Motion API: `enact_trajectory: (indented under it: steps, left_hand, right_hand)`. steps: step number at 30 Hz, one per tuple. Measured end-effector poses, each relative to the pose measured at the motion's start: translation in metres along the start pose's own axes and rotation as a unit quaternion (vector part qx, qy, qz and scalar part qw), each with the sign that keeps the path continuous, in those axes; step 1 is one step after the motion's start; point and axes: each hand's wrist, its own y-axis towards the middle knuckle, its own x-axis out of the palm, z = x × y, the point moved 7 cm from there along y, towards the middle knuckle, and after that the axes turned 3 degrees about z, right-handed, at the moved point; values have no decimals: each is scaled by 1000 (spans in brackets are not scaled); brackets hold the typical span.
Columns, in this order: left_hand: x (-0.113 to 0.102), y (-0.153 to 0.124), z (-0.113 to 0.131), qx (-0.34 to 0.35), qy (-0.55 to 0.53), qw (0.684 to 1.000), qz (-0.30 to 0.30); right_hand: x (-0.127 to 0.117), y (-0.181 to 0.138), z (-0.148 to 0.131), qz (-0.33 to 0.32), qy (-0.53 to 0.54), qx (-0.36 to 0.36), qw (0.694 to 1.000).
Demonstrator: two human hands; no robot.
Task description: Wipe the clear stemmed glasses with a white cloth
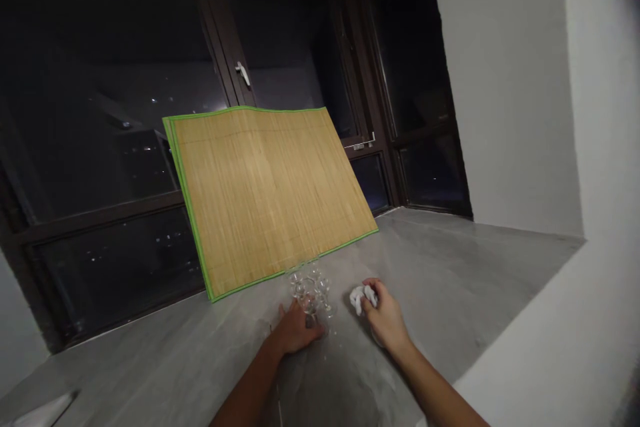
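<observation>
A clear, see-through object made of rounded bubble shapes (309, 280) rests on the grey stone-like sill in front of a bamboo mat. My left hand (295, 332) is closed about its near lower end, the thumb on the right side and the other fingers partly hidden behind it. To the right, my right hand (389, 317) grips a crumpled white cloth or tissue (361, 298) between thumb and fingers, just above the surface. A gap separates the cloth from the clear object. Small droplets or bright specks (334, 340) show near my left hand.
The green-edged bamboo mat (270, 194) leans against the dark window (290, 47), its lower edge on the sill (430, 260). A white window handle (243, 74) is above it. A white wall (515, 94) bounds the right; a pale flat object (45, 412) lies at lower left.
</observation>
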Motion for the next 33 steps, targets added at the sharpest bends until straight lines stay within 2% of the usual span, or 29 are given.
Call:
enact_trajectory:
  steps: [6,17,25,33]
  left_hand:
    - [10,8,5,10,73,995,-65]
    - [11,1,4,13,86,993,-75]
    - [5,-40,-7,12,113,986,-121]
    - [-7,-97,7,37,78,989,-121]
  right_hand:
    - [-1,0,-4,8,-12,3,1000]
    - [-1,-3,-6,-5,-15,-2,1000]
    - [0,-4,-6,-2,-28,4,1000]
    - [1,-4,-5,-12,-39,4,999]
